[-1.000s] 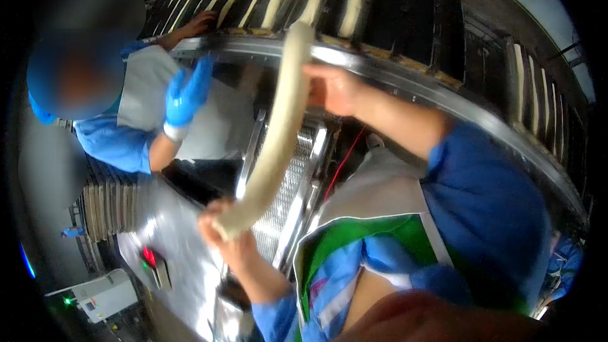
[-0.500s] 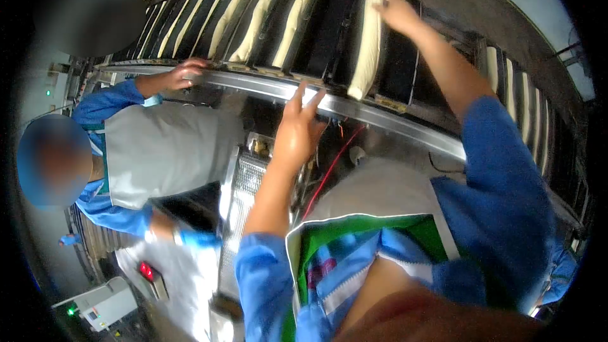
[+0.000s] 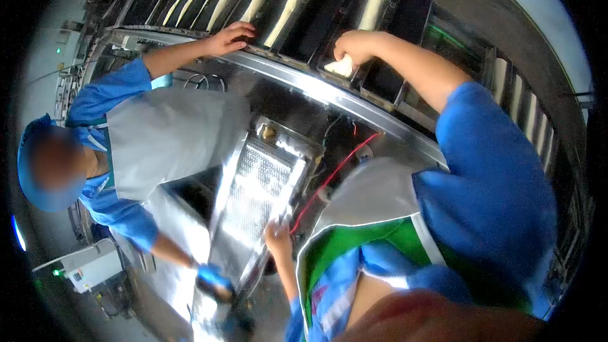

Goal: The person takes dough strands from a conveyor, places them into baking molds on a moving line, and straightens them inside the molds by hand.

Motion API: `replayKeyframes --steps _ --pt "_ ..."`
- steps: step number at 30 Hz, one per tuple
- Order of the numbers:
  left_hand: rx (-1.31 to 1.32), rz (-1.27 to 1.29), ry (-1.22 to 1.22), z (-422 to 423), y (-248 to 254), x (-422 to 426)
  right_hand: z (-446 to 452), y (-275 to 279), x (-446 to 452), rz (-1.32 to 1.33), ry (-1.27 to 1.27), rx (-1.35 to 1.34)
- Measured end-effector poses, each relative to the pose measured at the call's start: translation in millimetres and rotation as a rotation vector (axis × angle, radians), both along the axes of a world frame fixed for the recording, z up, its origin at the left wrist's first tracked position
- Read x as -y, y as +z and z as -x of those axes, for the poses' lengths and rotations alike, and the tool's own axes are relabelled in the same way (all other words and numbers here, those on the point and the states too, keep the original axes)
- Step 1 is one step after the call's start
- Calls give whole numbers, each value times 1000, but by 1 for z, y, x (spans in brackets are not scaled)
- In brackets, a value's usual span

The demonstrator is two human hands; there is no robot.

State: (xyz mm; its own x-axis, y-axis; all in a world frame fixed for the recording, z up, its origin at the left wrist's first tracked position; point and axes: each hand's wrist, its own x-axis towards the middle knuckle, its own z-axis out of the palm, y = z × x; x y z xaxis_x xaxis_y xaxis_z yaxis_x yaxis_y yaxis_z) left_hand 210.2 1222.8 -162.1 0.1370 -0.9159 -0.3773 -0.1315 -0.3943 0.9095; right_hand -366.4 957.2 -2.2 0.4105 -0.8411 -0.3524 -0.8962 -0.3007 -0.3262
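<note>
A long strip of pale dough (image 3: 375,1) lies in a dark baking pan (image 3: 398,22) on the line. My right hand (image 3: 360,47) is closed over its near end, and a lump of dough shows below the fingers. My left hand (image 3: 277,235) is low beside the right edge of a perforated metal tray (image 3: 258,180). Its fingers are small and blurred, so their grip cannot be made out.
A metal rail (image 3: 310,82) runs along the pans. To the left, a co-worker in an apron (image 3: 171,139) rests one hand (image 3: 231,39) at the rail; the other, blue-covered hand (image 3: 215,277) is low. More dough strips (image 3: 294,3) lie in neighbouring pans. A red cable (image 3: 335,174) hangs below.
My right hand has moved from the dough's far end to its near end, which now lies inside the pan. My left hand has dropped from the rail to beside the perforated tray.
</note>
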Motion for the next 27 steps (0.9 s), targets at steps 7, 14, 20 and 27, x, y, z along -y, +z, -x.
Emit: replayKeyframes --steps 7,14,20,27 --pt "250 -43 22 49 26 -54 8 -6 -37 672 -432 -27" --pt "836 22 -132 61 113 -9 -37 9 -100 397 -418 -11" --pt "893 66 -56 48 114 -2 -33 -1 -67 418 -273 -45" --pt "980 97 248 -7 98 -28 -16 8 -100 349 -425 -215"
